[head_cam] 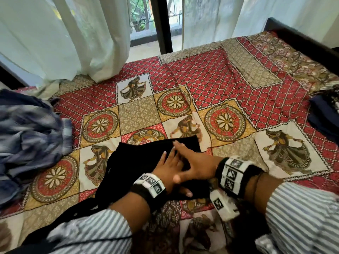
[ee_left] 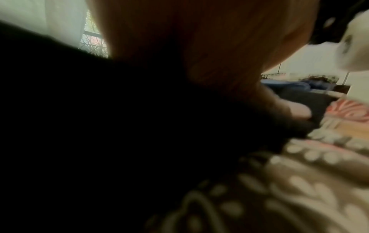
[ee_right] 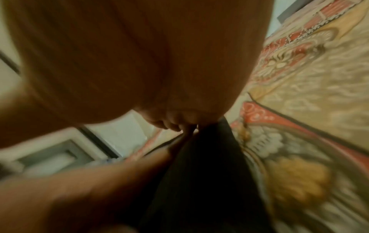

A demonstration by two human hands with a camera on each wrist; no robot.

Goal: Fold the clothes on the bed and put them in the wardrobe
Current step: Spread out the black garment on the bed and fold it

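1. Here, the black garment [head_cam: 139, 162] lies on the bed [head_cam: 220, 85] at about 6 o'clock in the head view, partly folded, with straps trailing off toward 7 o'clock.
2. The left hand [head_cam: 167, 168] lies flat on it with straight fingers, thumb at its near edge.
3. The right hand [head_cam: 194, 162] crosses over the left, fingers also straight and pressing the cloth; neither hand grips anything.
4. I judge this a smoothing step in the middle of a fold.
5. A blue heap [head_cam: 31, 136] at 9 o'clock looks unfolded and is left to do.
6. Dark clothes [head_cam: 324, 116] at 3 o'clock may be folded; I cannot tell.
7. No wardrobe shows, so putting away seems not yet done.
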